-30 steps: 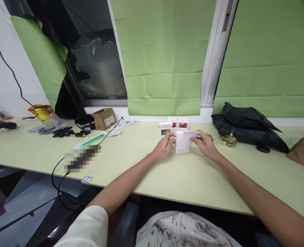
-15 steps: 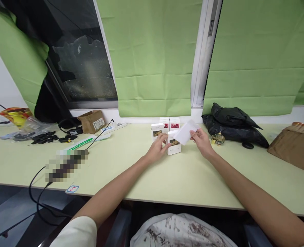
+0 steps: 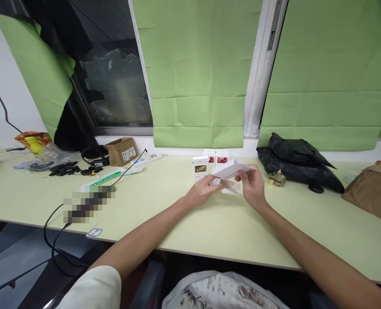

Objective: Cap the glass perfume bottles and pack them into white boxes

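Both hands, left hand (image 3: 200, 194) and right hand (image 3: 253, 187), fingers closed on a small white carton (image 3: 228, 175).

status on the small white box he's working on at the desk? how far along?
Done: three small boxes stand closed by the window ledge. In hand: the left hand holds the white box lying on the table, and the right hand lifts a white flap or insert above it. Left: that box is open, and a small glass bottle sits unboxed by the black bag.
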The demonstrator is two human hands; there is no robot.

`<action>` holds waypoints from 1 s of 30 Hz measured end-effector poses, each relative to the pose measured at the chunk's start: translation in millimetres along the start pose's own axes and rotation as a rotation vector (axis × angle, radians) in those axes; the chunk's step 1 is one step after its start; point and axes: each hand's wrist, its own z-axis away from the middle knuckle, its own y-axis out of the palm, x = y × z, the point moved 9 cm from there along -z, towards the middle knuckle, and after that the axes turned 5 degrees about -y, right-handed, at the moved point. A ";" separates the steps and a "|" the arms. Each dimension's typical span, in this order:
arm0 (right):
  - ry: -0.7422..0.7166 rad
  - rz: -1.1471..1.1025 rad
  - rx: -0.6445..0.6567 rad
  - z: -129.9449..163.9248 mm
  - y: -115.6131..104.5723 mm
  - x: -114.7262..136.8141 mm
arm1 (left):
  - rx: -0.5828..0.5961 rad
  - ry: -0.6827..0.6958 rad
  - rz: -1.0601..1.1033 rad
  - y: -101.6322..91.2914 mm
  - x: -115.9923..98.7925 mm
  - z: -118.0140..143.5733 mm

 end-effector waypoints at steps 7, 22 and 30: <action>-0.065 0.160 0.091 14.0 5.4 5.4 | -0.068 -0.007 0.076 -1.8 7.1 2.1; -0.286 0.383 0.203 3.1 11.0 14.1 | -0.236 0.114 -0.010 -15.1 11.0 -2.0; -0.225 0.326 0.253 3.0 10.0 -0.3 | -0.247 0.123 -0.063 -13.6 10.9 -0.2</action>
